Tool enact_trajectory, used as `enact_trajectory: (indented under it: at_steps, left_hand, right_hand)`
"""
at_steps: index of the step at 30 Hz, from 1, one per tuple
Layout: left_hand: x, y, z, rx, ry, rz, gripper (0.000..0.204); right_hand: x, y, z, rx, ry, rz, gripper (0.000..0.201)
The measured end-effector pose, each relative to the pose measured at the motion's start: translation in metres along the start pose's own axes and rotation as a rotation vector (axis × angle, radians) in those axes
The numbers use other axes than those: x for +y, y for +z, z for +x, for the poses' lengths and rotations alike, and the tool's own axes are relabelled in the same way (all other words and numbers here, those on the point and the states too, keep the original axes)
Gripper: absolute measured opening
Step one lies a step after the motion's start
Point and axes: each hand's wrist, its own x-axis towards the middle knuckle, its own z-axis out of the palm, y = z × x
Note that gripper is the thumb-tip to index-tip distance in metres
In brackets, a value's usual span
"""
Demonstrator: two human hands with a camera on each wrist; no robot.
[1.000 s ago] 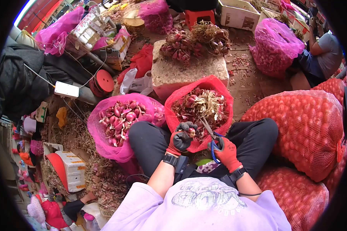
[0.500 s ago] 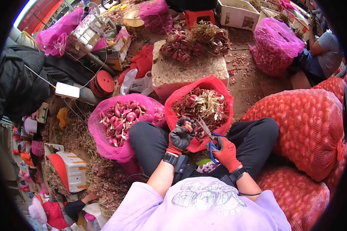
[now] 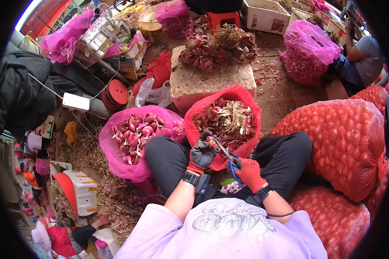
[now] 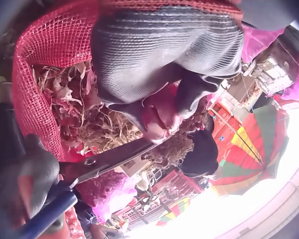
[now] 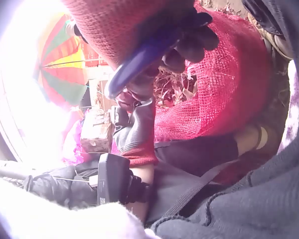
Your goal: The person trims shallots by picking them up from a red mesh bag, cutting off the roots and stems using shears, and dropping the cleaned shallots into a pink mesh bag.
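Head view: the right hand, gloved in red, has come up and leftward since half a second ago, so the scissors it grips by their blue handles now reach the shallot that the left hand, in a grey glove, pinches over the red mesh sack of trimmings at 12 o'clock of the hands. That closing of the gap suggests the cut on this bulb is at hand. At 10 o'clock sits a pink mesh bag of cleaned shallots; at 3 o'clock a big red net sack of onions presses against the knee. A block topped with untrimmed bunches stands beyond the sack at 12 o'clock, and another person sits at 2 o'clock. Nothing lies between blades and bulb.

Left wrist view: the grey fingers are curled round the purple shallot, thumb and forefinger pinching it. The scissor blade comes in from 8 o'clock, its tip just below the bulb, over dry roots and skins in the sack.

Right wrist view: the red-gloved fingers are wrapped round the blue scissor handle; the left glove is just beyond at 7 o'clock. Whether the blades are parted I cannot tell.
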Motion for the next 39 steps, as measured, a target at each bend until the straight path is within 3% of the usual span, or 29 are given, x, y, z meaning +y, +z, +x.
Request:
enact_trajectory:
  at_steps: [1, 4, 7, 10, 13, 15, 17, 20, 21, 23, 25, 29, 32, 35, 38, 39]
  left_hand:
    - [-0.002, 0.004, -0.001, 0.007, 0.002, -0.012, 0.047]
    - [-0.004, 0.013, 0.0, 0.024, 0.001, 0.072, 0.04]
    - [-0.005, 0.002, 0.002, 0.159, 0.032, 0.194, 0.029]
    - [-0.01, -0.01, 0.008, 0.036, 0.073, 0.235, 0.023]
    - [-0.011, -0.015, 0.005, 0.231, -0.016, 0.472, 0.029]
    - [-0.015, -0.007, 0.001, 0.121, -0.139, 0.775, 0.031]
    - [-0.031, 0.012, -0.003, 0.082, -0.108, 0.864, 0.033]
    - [-0.028, 0.021, -0.008, -0.04, -0.1, 0.764, 0.032]
    - [-0.031, 0.038, -0.013, 0.244, -0.002, 0.831, 0.029]
    - [-0.018, 0.004, -0.012, 0.135, 0.126, 1.252, 0.027]
    - [-0.013, -0.004, -0.005, 0.334, -0.026, 0.8, 0.027]
    - [-0.031, -0.022, -0.003, 0.137, 0.083, 0.994, 0.034]
    - [-0.033, -0.037, -0.007, 0.186, 0.078, 1.149, 0.031]
    - [-0.027, -0.03, -0.009, 0.248, -0.019, 1.18, 0.031]
    - [-0.039, -0.022, -0.003, 0.251, 0.153, 1.083, 0.032]
    - [-0.036, -0.026, -0.001, 0.288, 0.103, 0.915, 0.034]
  right_hand:
    - [0.0, 0.0, 0.001, -0.04, 0.026, -0.028, 0.048]
    - [-0.004, -0.008, 0.003, -0.122, 0.163, 0.256, 0.048]
    - [-0.004, -0.01, 0.002, 0.05, 0.089, 0.267, 0.046]
    - [-0.014, -0.023, 0.007, -0.023, 0.214, 0.374, 0.043]
    - [-0.028, -0.026, 0.018, 0.107, 0.097, 0.439, 0.035]
    - [-0.03, -0.015, 0.032, 0.142, 0.08, 0.644, 0.03]
    - [-0.029, -0.003, 0.05, 0.171, -0.003, 0.813, 0.022]
    - [0.002, 0.019, 0.072, -0.083, 0.275, 1.211, 0.02]
    - [0.001, 0.015, 0.073, -0.119, 0.282, 1.314, 0.02]
    - [0.011, 0.022, 0.072, -0.091, 0.356, 1.322, 0.018]
    - [0.012, 0.017, 0.065, -0.104, 0.366, 1.429, 0.019]
    - [-0.004, 0.006, 0.051, -0.13, 0.211, 1.293, 0.027]
    - [-0.008, 0.009, 0.044, -0.035, 0.034, 0.729, 0.024]
    - [-0.005, 0.014, 0.039, -0.015, 0.043, 0.815, 0.023]
    - [-0.018, 0.005, 0.04, 0.065, -0.011, 0.695, 0.023]
    - [-0.022, 0.001, 0.04, 0.101, -0.028, 0.634, 0.023]
